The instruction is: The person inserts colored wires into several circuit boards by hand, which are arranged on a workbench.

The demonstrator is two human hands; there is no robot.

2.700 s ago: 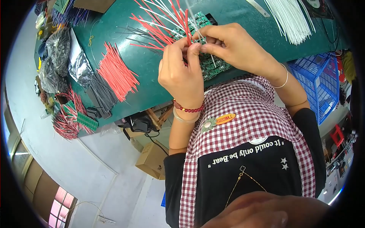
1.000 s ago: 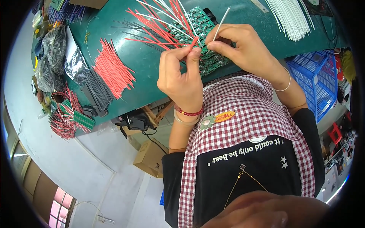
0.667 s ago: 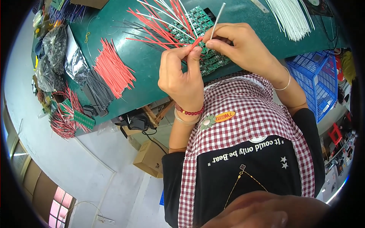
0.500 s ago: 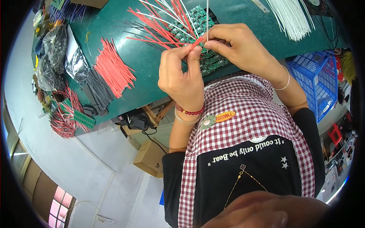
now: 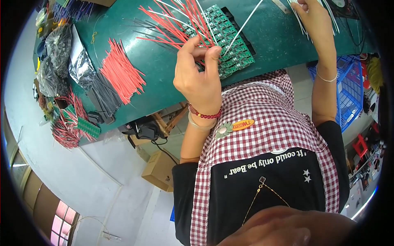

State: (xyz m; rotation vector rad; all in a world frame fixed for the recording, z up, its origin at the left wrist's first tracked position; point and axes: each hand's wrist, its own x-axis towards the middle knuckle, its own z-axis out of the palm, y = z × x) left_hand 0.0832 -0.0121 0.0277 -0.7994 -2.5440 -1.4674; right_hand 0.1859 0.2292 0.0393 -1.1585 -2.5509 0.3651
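Note:
My left hand (image 5: 199, 78) is curled over the near left part of a green circuit board panel (image 5: 238, 61). A bit of red wire shows between its bent fingers; their grip is partly hidden. Red wires (image 5: 176, 30), with a few white and black ones, fan out beyond this hand. One white wire (image 5: 245, 25) slants up to the right from the board. At the upper right, my right hand (image 5: 316, 24) lies over the bundle of white wires (image 5: 330, 16). Its fingers are bent together at the picture's top edge, and what they hold cannot be made out.
A pile of red wires (image 5: 122, 71) lies left on the green table (image 5: 162, 78), beside black wires (image 5: 107, 96). Plastic bags (image 5: 59, 45) and wired green boards (image 5: 88, 128) line the left edge. A blue crate (image 5: 349, 86) stands at the right, below table level.
My right hand has left the board and moved right to the white wire bundle. The single white wire now leans right. My left hand stays near the board, its fingers shifted slightly.

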